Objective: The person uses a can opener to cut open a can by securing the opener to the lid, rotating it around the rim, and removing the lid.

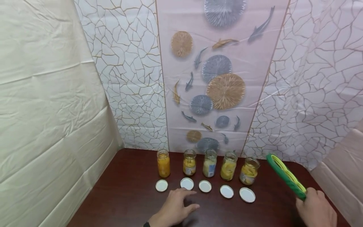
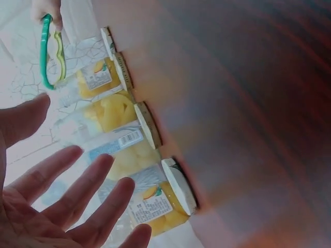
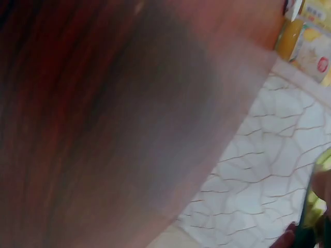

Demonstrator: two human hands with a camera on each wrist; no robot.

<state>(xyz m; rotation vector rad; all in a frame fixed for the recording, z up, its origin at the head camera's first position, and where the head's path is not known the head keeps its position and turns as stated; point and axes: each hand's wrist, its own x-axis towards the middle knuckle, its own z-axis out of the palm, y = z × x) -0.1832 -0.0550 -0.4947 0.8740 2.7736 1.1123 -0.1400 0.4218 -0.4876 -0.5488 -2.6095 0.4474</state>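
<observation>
My right hand (image 1: 317,206) grips one end of a green jar opener (image 1: 286,176), a long loop with a wavy lime-coloured inner edge. Its far end is raised towards the back of the table, right of the jars. My left hand (image 1: 176,206) is held over the front of the table, fingers spread and thumb apart, with nothing in it. Just beyond its fingertips lies a white lid (image 1: 187,183). In the left wrist view, the left fingers (image 2: 93,181) overlap jars of yellow fruit (image 2: 111,111). The right wrist view catches only part of the opener (image 3: 313,209).
Several uncapped glass jars stand in a row at the back, from a tall orange-filled one (image 1: 163,164) to a short wide one (image 1: 249,171). Several upturned lids (image 1: 247,195) lie before them on the dark wooden table (image 1: 119,192). Patterned cloth (image 1: 136,78) hangs behind.
</observation>
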